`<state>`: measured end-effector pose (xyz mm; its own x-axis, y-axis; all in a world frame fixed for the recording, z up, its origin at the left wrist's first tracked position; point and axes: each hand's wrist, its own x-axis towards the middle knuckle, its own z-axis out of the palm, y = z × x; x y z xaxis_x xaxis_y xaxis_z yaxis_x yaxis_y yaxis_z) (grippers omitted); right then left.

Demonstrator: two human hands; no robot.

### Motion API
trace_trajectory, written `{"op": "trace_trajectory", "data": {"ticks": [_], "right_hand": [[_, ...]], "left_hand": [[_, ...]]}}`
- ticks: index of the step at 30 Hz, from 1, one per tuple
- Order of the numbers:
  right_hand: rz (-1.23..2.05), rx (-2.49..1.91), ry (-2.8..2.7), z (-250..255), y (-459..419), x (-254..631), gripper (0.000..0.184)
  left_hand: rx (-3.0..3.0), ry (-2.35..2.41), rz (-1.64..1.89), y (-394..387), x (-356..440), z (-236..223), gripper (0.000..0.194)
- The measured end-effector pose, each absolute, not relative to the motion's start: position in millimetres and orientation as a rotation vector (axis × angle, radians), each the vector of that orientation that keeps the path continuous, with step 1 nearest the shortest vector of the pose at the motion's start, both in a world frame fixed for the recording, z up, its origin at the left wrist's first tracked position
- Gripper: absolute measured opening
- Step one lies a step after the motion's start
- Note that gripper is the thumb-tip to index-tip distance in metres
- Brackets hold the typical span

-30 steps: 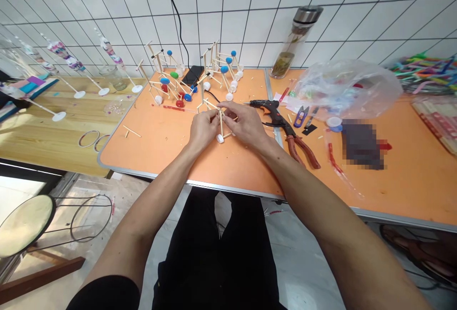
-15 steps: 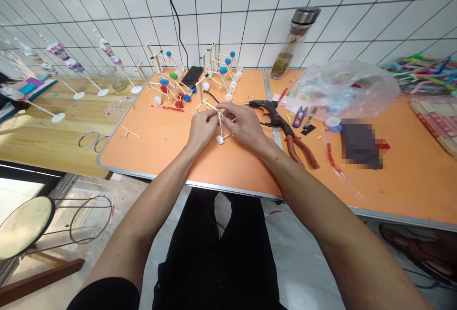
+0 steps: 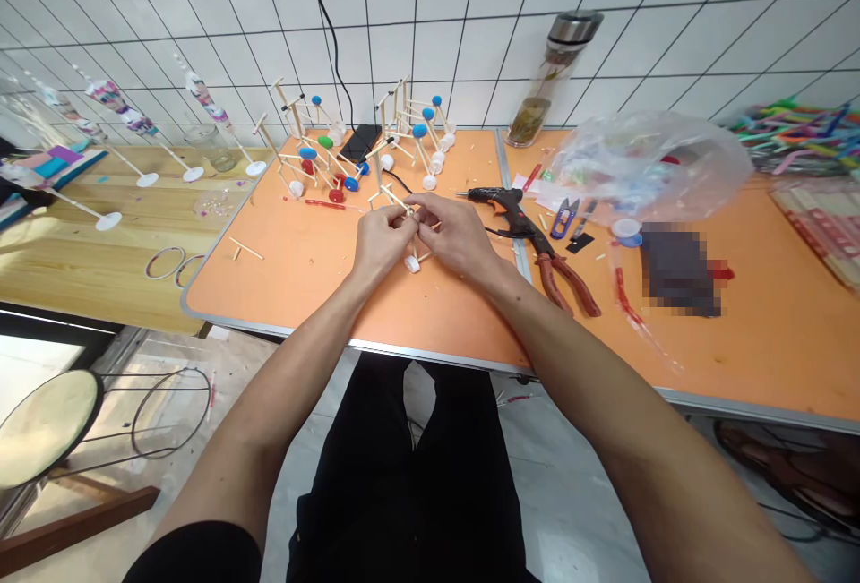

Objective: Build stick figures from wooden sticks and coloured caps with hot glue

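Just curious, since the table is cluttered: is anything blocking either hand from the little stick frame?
Nothing visible does: the left hand and right hand both touch the wooden stick frame, covering part of it. The hot glue gun lies to the right.

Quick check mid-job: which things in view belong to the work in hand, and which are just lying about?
In the job:
stick frame, held between the left hand and right hand
white wheel at its foot
probably glue gun and pliers, tools lying nearby

Apparently just lying about:
phone
flask
plastic bag
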<state>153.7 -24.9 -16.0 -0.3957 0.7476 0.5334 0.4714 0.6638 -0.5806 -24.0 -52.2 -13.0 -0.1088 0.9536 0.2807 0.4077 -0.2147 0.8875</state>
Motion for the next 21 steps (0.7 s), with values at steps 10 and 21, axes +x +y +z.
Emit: {"op": "trace_trajectory", "data": {"ticks": [10,21], "right_hand": [[0.463,-0.940,-2.064,-15.6,-25.5,153.9,0.060],[0.442,-0.919,-2.061,-12.1,-29.1,152.3,0.043]], "left_hand": [[1.618,1.507,1.308,-51.7,-23.8,-12.6,0.023],[1.552,1.490,1.320,-49.7,-22.7,-14.8,0.019]]}}
